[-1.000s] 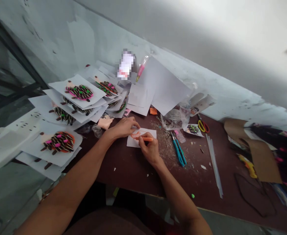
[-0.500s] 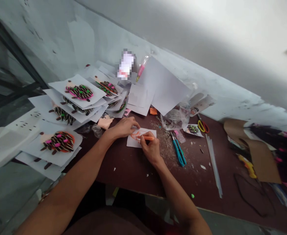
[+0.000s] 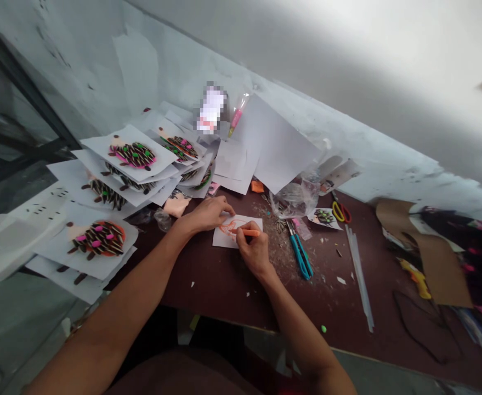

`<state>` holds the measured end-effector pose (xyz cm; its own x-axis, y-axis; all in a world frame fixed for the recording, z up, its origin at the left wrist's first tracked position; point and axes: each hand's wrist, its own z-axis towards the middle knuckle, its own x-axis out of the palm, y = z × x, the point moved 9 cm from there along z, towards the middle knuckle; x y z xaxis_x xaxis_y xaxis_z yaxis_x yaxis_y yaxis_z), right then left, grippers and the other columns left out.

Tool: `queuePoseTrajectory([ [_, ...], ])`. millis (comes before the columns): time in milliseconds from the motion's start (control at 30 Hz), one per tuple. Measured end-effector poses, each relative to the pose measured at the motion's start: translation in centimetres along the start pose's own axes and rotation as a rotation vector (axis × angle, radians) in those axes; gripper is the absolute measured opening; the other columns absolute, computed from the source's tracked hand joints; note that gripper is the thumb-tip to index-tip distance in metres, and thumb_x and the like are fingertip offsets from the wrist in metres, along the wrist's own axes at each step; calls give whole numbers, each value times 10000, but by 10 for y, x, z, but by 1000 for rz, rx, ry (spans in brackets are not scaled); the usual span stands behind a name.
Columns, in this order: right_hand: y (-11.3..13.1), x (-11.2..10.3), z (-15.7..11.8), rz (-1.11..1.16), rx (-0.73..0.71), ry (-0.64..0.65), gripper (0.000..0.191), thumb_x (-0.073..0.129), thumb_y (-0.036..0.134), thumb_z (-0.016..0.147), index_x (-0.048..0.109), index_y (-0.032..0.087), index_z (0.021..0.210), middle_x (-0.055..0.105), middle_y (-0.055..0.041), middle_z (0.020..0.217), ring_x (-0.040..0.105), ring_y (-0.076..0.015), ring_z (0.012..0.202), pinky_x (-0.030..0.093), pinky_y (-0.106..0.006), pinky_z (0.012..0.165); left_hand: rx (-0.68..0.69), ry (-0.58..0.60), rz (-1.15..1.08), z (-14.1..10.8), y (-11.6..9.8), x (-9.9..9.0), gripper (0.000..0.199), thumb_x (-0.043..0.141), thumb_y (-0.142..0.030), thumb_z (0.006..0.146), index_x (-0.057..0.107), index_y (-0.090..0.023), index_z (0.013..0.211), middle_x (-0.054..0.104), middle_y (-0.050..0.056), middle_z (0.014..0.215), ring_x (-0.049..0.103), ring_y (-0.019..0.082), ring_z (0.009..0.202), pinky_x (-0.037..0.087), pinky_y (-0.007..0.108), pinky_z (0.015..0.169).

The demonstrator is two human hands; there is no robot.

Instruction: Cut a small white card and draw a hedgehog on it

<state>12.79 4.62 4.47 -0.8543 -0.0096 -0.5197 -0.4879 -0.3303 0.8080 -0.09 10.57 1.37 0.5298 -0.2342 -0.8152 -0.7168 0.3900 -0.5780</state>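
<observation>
A small white paper (image 3: 221,240) with an orange line drawing lies on the dark red table (image 3: 208,285). My right hand (image 3: 254,249) is closed round an orange marker (image 3: 251,232), its tip down at the drawing. At the paper's upper left edge rests my left hand (image 3: 213,213), fingers spread and holding nothing. Just right of the paper are loose seed-like bits (image 3: 281,226) and teal-handled scissors (image 3: 301,258).
Sheets with hedgehog pictures (image 3: 131,153) are piled at the left. Behind stand a phone (image 3: 211,109), blank sheets (image 3: 279,142) and plastic bags (image 3: 294,197). Rightward lie red-yellow scissors (image 3: 341,212), clear sticks (image 3: 359,280) and a yellow glue gun (image 3: 417,278) with its cord.
The marker has shifted very slightly right with my right hand, and a little more orange line shows on the paper. My left hand has not visibly moved.
</observation>
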Motion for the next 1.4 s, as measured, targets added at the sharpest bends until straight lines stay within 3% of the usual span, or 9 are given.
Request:
queuePoseTrajectory([
  [267,0,4,-1,-19,11,32,188,529,298,886,549,222,715,704,-33,731,645,-152,632,469,-256,584,7,-9,-7,0,0,-1,313,539,-152,844,749,-223,1065,650,59,1008,604,193,925,455,300,861],
  [433,-1,3,-1,-51,15,22,185,531,289,872,525,226,699,682,-10,676,584,-131,545,444,-246,550,4,0,-5,0,0,-1,323,540,-151,836,748,-226,1073,655,55,1018,607,189,923,458,293,858],
  [600,1,4,-1,-12,7,34,180,530,280,871,563,220,704,676,-19,696,613,-144,607,460,-255,585,1,0,-4,0,0,-1,327,541,-140,831,751,-227,1067,651,58,1009,603,197,928,455,306,862],
  [967,-9,-25,7,37,47,-111,196,531,284,863,586,208,691,653,-14,676,616,-151,603,462,-257,585,5,-21,-18,-1,2,0,314,538,-134,838,746,-223,1056,648,55,996,600,189,912,453,302,840],
  [1100,-19,-30,9,57,102,-107,165,528,311,868,634,197,812,692,-24,722,629,-160,607,458,-257,571,4,-17,-37,-2,0,-1,327,539,-106,815,743,-206,1050,655,56,988,606,189,907,454,298,832],
  [1400,-20,-29,9,17,51,-90,245,551,377,904,630,198,757,637,-2,673,579,-134,576,428,-244,568,3,-26,5,-3,-4,-5,301,558,-114,780,745,-193,1003,622,70,1022,589,211,931,459,325,834],
])
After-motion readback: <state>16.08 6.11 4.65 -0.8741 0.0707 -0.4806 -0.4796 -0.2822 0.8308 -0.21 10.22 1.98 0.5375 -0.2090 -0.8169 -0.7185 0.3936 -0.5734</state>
